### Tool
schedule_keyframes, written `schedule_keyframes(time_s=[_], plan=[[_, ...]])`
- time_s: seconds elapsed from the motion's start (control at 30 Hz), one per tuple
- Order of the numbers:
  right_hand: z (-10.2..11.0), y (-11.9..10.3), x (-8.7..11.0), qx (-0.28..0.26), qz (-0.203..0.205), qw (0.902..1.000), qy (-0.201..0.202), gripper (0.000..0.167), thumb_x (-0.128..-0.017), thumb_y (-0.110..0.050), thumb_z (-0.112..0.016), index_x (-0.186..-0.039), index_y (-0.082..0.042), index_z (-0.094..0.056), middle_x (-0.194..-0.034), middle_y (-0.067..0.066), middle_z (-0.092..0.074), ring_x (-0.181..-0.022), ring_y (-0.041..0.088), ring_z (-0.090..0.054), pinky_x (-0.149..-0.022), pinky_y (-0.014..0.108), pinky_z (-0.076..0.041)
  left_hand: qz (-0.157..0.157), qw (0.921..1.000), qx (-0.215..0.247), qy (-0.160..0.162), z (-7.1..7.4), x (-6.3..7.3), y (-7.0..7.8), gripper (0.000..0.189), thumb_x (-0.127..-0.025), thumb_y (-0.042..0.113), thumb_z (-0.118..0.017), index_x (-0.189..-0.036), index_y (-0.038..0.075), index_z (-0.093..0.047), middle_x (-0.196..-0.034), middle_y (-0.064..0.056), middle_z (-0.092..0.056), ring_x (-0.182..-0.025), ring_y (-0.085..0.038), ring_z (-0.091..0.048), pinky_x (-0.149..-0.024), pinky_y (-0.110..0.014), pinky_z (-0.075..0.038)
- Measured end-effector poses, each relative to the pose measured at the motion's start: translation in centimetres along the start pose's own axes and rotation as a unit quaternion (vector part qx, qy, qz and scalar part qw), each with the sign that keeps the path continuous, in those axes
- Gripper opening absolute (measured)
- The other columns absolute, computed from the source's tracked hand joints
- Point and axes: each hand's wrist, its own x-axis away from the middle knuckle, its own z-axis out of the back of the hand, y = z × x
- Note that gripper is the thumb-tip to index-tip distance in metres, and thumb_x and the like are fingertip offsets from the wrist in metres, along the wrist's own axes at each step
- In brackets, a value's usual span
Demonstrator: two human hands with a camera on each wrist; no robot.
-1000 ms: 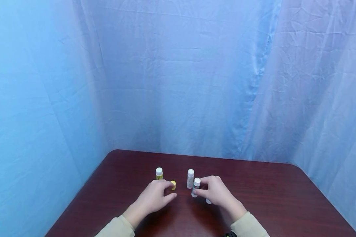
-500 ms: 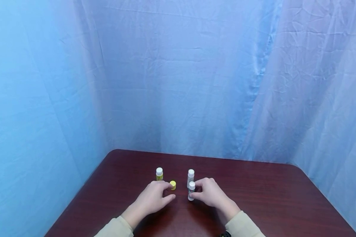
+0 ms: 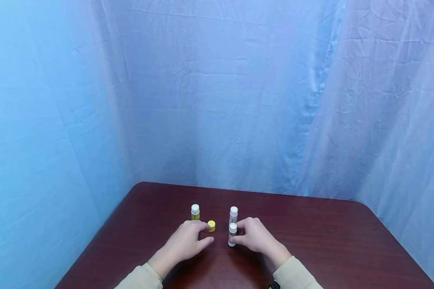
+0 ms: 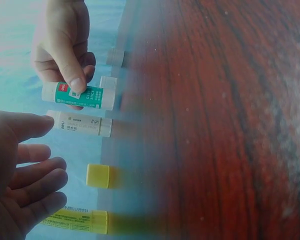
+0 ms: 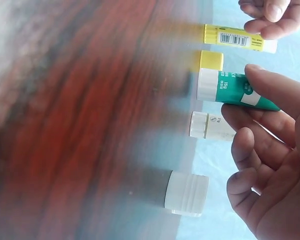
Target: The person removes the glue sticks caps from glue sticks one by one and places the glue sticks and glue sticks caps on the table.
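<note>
My right hand (image 3: 254, 237) pinches an upright green-labelled glue stick (image 5: 233, 89) with a white cap between thumb and fingers. Just behind it stands a white glue stick (image 4: 82, 123), partly covered by the green one in the head view. My left hand (image 3: 188, 242) holds nothing; its fingers are relaxed, the thumb apart from them. Close to its fingertips sits a small yellow cap-like piece (image 3: 211, 226). Beyond that hand a yellow glue stick (image 3: 195, 212) stands upright, its lower part hidden by the hand in the head view.
A white cap-like piece (image 5: 187, 192) stands on the dark red wooden table (image 3: 311, 233), hidden by the right hand in the head view. Light blue curtains (image 3: 217, 100) hang around the table's back and sides.
My right hand has moved left and slightly nearer with the green glue stick, now in front of the white one. A white piece by that hand has become hidden. My left hand has barely moved.
</note>
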Motion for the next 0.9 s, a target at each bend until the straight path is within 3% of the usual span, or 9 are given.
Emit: schedule_keyframes(time_s=[0.6,0.9], plan=[[-0.4,0.3,-0.1,0.011,0.002,0.9999,-0.013,0.011,-0.081,-0.017,-0.086,-0.083,-0.019,-0.075,-0.067,-0.015,-0.064,-0.061,0.004,-0.058,-0.057,0.027,-0.049,0.001,1.0000,0.004,0.006,-0.1,0.4,0.0,0.026,-0.090,0.030,-0.078,-0.107,0.010,-0.077,-0.102,-0.002,-0.075,-0.088,-0.016,-0.069,-0.075,-0.032,-0.056],[0.6,0.1,0.0,0.007,-0.004,0.9997,-0.025,0.020,-0.080,-0.025,-0.088,-0.095,-0.019,-0.076,-0.079,-0.016,-0.068,-0.073,0.003,-0.063,-0.068,0.029,-0.052,-0.002,0.9999,-0.001,0.016,0.1,0.3,0.2,0.026,-0.090,0.030,-0.079,-0.107,0.010,-0.077,-0.099,-0.001,-0.075,-0.084,-0.013,-0.067,-0.074,-0.031,-0.056]])
